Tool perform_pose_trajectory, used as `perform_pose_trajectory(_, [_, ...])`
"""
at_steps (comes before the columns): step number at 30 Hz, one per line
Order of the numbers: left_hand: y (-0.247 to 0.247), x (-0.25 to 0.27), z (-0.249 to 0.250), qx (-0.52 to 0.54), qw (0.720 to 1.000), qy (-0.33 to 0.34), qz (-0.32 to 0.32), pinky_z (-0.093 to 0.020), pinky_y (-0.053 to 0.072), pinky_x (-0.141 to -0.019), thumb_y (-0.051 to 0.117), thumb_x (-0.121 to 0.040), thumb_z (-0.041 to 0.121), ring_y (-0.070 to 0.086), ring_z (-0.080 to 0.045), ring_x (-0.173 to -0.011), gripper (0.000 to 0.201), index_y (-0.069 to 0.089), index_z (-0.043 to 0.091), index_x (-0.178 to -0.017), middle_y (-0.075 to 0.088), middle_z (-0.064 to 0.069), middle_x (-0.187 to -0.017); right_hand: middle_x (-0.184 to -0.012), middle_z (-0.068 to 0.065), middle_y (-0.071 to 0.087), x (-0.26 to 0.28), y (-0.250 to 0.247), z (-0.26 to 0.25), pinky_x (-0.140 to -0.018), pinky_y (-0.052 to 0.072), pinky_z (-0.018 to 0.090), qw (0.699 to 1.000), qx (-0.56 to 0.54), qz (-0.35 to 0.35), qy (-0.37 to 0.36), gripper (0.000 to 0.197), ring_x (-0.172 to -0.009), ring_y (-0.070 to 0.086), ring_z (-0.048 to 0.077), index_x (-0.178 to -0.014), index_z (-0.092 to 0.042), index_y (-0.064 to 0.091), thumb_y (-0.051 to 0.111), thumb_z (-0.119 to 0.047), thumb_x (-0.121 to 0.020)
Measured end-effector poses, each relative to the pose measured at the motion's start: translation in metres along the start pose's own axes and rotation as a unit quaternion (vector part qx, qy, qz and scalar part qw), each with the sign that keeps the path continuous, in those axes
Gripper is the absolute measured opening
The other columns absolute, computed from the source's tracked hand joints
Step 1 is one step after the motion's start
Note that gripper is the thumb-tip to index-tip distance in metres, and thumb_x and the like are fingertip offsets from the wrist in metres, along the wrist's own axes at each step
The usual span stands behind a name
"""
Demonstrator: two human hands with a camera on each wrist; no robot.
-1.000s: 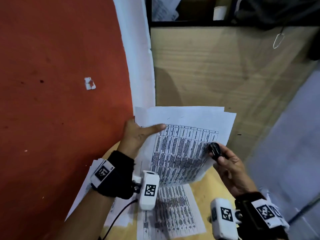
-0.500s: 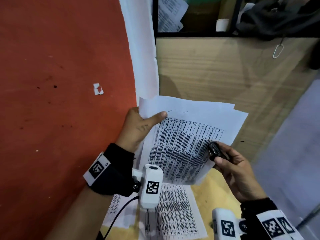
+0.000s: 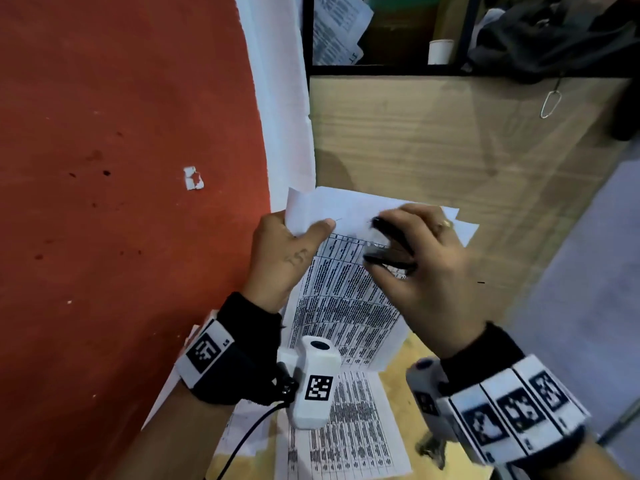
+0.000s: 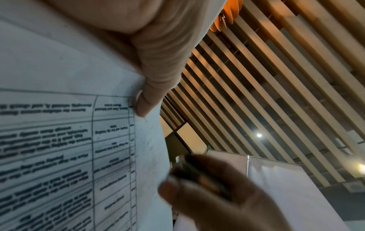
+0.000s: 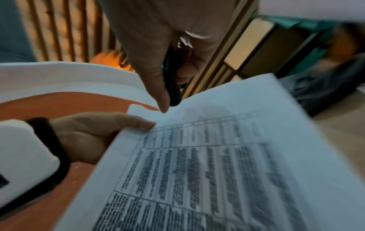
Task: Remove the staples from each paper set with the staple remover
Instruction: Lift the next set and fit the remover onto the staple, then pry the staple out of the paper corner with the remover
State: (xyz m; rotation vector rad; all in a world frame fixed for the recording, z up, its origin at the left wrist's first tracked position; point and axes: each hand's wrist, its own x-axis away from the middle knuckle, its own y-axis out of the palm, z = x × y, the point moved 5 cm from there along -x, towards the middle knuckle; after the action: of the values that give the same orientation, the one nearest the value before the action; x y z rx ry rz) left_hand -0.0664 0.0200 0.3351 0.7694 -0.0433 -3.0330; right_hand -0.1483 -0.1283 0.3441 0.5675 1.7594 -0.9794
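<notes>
Up from the sheets' right edge came one right hand (image 3: 429, 271) gripping the staple remover (image 3: 388, 252) — one left hand (image 3: 287, 251) pinched their top-left corner (image 3: 304, 213).

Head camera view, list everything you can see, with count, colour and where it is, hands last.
paper set: one, white with black tables, held up over the table
staple remover: one, black, at the set's top edge
loose sheets: several, white, printed, flat on the yellow table
paper scrap: one, white, on the red surface
cup: one, white, in the shelf
left hand: pinches the set's top left corner
right hand: grips the staple remover
</notes>
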Motion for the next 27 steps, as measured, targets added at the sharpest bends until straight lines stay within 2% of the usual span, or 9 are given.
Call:
perform_pose_trajectory(2, [0.003, 0.002, 0.004, -0.008, 1.0, 0.008, 0.0, -0.02, 0.047, -0.063, 0.079, -0.074, 0.018, 0.06, -0.007, -0.062, 0.016, 0.065, 0.022, -0.066, 0.069, 0.002, -0.066, -0.104, 0.015, 0.06, -0.015, 0.01, -0.011, -0.069, 0.052, 0.031, 0.998, 0.012, -0.036, -0.048, 0.039, -0.088, 0.058, 0.023, -0.101, -0.002, 0.064, 0.071, -0.003, -0.063])
perform_pose_trajectory(3, [0.003, 0.003, 0.005, -0.011, 1.0, 0.012, 0.003, -0.022, 0.05, -0.067, 0.078, -0.068, 0.025, 0.064, -0.011, -0.068, 0.012, 0.066, 0.022, -0.069, 0.072, -0.004, -0.074, -0.103, 0.015, 0.06, -0.022, 0.013, -0.014, -0.061, 0.054, 0.035, 0.996, 0.023, -0.043, -0.069, 0.038, -0.084, 0.061, 0.027, -0.1, -0.002, 0.065, 0.07, -0.002, -0.062])
perform_pose_trajectory(5, [0.003, 0.004, 0.009, -0.005, 1.0, 0.015, 0.013, -0.033, 0.055, -0.076, 0.075, -0.06, 0.033, 0.071, -0.022, -0.081, 0.018, 0.068, 0.022, -0.073, 0.074, -0.012, -0.086, -0.101, 0.016, 0.062, -0.03, 0.015, -0.017, -0.054, 0.053, 0.035, 0.993, 0.044, -0.054, -0.098, 0.039, -0.077, 0.063, 0.031, -0.099, -0.002, 0.067, 0.07, -0.001, -0.06])
perform_pose_trajectory(7, [0.003, 0.004, 0.012, 0.003, 1.0, 0.012, 0.014, -0.046, 0.055, -0.081, 0.077, -0.054, 0.037, 0.07, -0.029, -0.09, 0.027, 0.069, 0.021, -0.075, 0.074, -0.016, -0.091, -0.099, 0.017, 0.063, -0.035, 0.016, -0.019, -0.052, 0.053, 0.034, 0.99, 0.052, -0.065, -0.115, 0.038, -0.075, 0.064, 0.033, -0.098, -0.001, 0.068, 0.07, 0.0, -0.059])
perform_pose_trajectory(13, [0.004, 0.004, 0.018, 0.01, 1.0, 0.016, 0.001, -0.051, 0.055, -0.083, 0.077, -0.057, 0.034, 0.069, -0.03, -0.092, 0.022, 0.069, 0.022, -0.074, 0.073, -0.016, -0.092, -0.095, 0.015, 0.064, -0.043, 0.015, -0.021, -0.053, 0.052, 0.036, 0.985, 0.066, -0.099, -0.128, 0.028, -0.073, 0.063, 0.034, -0.092, -0.002, 0.069, 0.069, -0.003, -0.064])
perform_pose_trajectory(18, [0.003, 0.003, 0.018, 0.021, 1.0, 0.016, 0.003, -0.047, 0.055, -0.081, 0.081, -0.065, 0.02, 0.07, -0.029, -0.09, 0.015, 0.069, 0.021, -0.076, 0.073, -0.016, -0.091, -0.091, 0.014, 0.064, -0.047, 0.015, -0.024, -0.051, 0.051, 0.036, 0.983, 0.073, -0.111, -0.13, 0.024, -0.07, 0.062, 0.034, -0.088, -0.002, 0.069, 0.067, -0.006, -0.064])
perform_pose_trajectory(23, [0.004, 0.002, 0.016, 0.051, 0.998, 0.017, -0.01, -0.035, 0.056, -0.077, 0.077, -0.074, 0.005, 0.07, -0.024, -0.084, 0.018, 0.069, 0.02, -0.078, 0.073, -0.014, -0.089, -0.088, 0.014, 0.065, -0.047, 0.013, -0.025, -0.051, 0.052, 0.034, 0.982, 0.084, -0.108, -0.128, 0.023, -0.07, 0.063, 0.032, -0.084, -0.002, 0.069, 0.068, -0.006, -0.062])
perform_pose_trajectory(25, [0.005, 0.002, 0.016, 0.064, 0.997, 0.02, -0.025, -0.027, 0.056, -0.074, 0.075, -0.076, 0.001, 0.069, -0.016, -0.08, 0.019, 0.069, 0.019, -0.079, 0.073, -0.008, -0.083, -0.087, 0.014, 0.064, -0.047, 0.013, -0.025, -0.051, 0.051, 0.032, 0.981, 0.086, -0.112, -0.133, 0.022, -0.069, 0.062, 0.032, -0.083, -0.001, 0.069, 0.068, -0.006, -0.062])
perform_pose_trajectory(27, [0.007, 0.002, 0.016, 0.083, 0.996, 0.014, -0.043, -0.018, 0.054, -0.068, 0.071, -0.077, -0.003, 0.067, -0.006, -0.072, 0.022, 0.068, 0.019, -0.079, 0.071, 0.006, -0.072, -0.085, 0.014, 0.064, -0.048, 0.012, -0.024, -0.051, 0.051, 0.032, 0.98, 0.084, -0.119, -0.138, 0.023, -0.067, 0.062, 0.032, -0.083, -0.001, 0.069, 0.069, -0.007, -0.061])
